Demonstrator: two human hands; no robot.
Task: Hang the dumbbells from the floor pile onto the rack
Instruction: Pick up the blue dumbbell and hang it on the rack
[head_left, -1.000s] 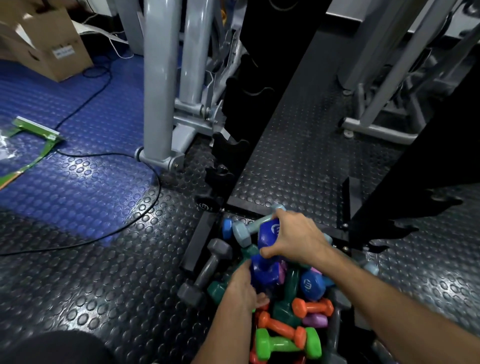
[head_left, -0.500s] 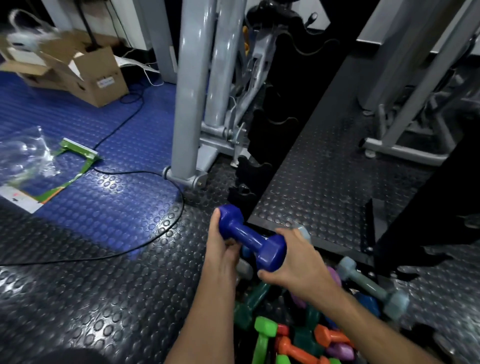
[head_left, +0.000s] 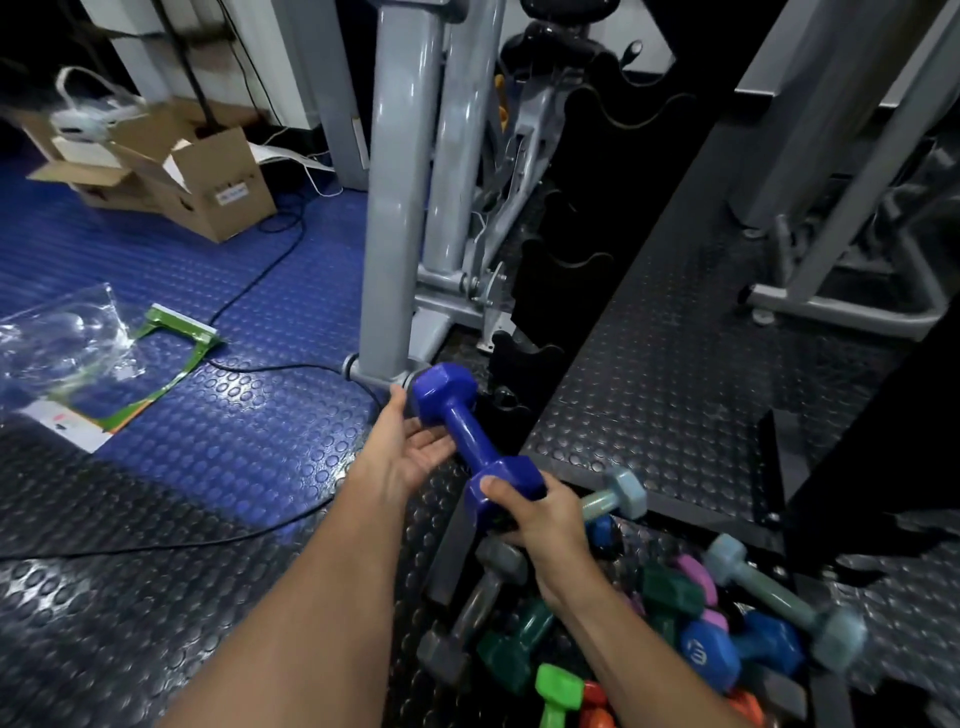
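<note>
Right hand (head_left: 540, 525) grip holds dumbbell (head_left: 470, 441) by near head; left hand (head_left: 415, 452) wide, cupped beneath. Lift under way above pile (head_left: 675, 623). Next, probably: seat it on rack (head_left: 561, 270).

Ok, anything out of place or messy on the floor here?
Yes. Loose plastic packaging and an open cardboard box lie on the blue mat, with a black cable trailing across it. The dumbbell pile is a jumbled heap, as the task expects.

The dumbbell (head_left: 474, 439) is sitting between the left hand (head_left: 410, 451) and right hand (head_left: 540, 514). The pile (head_left: 649, 629) is lying below on the right, the rack (head_left: 566, 291) is standing behind, and the box (head_left: 197, 182) is sitting far left.
</note>
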